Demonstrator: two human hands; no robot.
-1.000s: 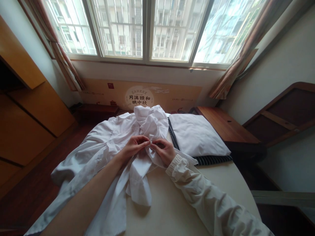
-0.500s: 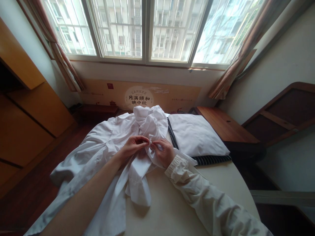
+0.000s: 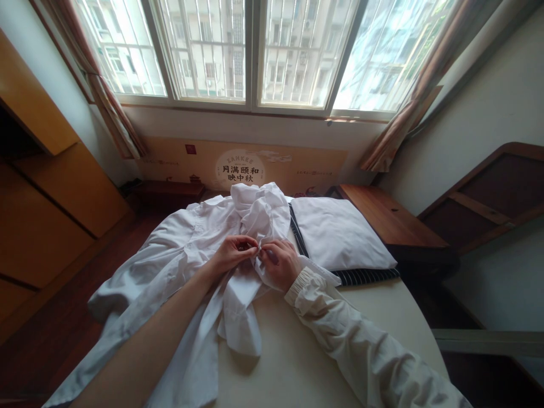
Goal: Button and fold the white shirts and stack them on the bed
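A long white garment (image 3: pixel 170 266), apparently a shirt or coat, lies bunched and rumpled across the left and middle of the table, and one part hangs down toward me. My left hand (image 3: pixel 236 252) pinches its cloth between thumb and fingertips. Meeting it fingertip to fingertip, my right hand (image 3: pixel 281 262) is closed on the same spot of the white cloth. What small detail lies between the fingertips, perhaps a button, is too small to make out. Just right of my hands sits a folded white cloth (image 3: pixel 340 232) on top of a black, white-striped folded cloth (image 3: pixel 369 276).
The cream table (image 3: pixel 263 379) has a rounded right edge. Behind it stand a printed cardboard panel (image 3: pixel 314 161) and a barred window (image 3: pixel 293 56). A wooden cabinet (image 3: pixel 46 209) is at left; a low wooden stand (image 3: pixel 395 218) and a leaning wooden frame (image 3: pixel 488 198) are at right.
Almost nothing differs. My fingers have shifted very slightly on the white cloth, and both hands stay in the same place.
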